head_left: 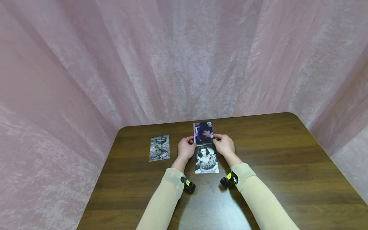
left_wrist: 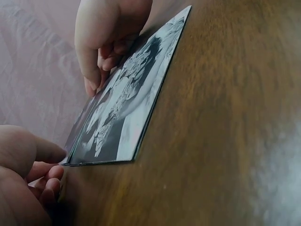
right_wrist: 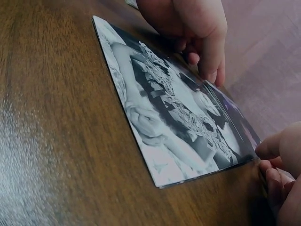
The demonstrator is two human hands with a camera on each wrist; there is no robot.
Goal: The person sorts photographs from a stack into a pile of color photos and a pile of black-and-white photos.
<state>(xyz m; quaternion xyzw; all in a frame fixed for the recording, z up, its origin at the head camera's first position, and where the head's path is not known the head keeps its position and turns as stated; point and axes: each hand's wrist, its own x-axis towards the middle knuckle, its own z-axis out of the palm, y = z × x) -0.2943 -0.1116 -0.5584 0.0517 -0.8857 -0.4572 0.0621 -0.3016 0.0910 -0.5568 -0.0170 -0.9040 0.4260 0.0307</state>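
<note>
A purple-toned photo print (head_left: 203,132) lies near the table's back edge. Directly below it, edge to edge, is a black-and-white photo print of a woman (head_left: 207,159), which fills much of both wrist views. My left hand (head_left: 186,148) pinches the purple photo at its lower left corner, thumb near the seam between the two prints. At the lower right corner my right hand (head_left: 225,145) pinches the same photo, its thumb (right_wrist: 270,147) by the seam. Low wrist angles hide most of the purple photo.
Another black-and-white photo print (head_left: 159,148) lies to the left on the brown wooden table (head_left: 273,159). A pink curtain (head_left: 187,64) hangs behind the table's back edge. Small black wrist cameras sit on both sleeves.
</note>
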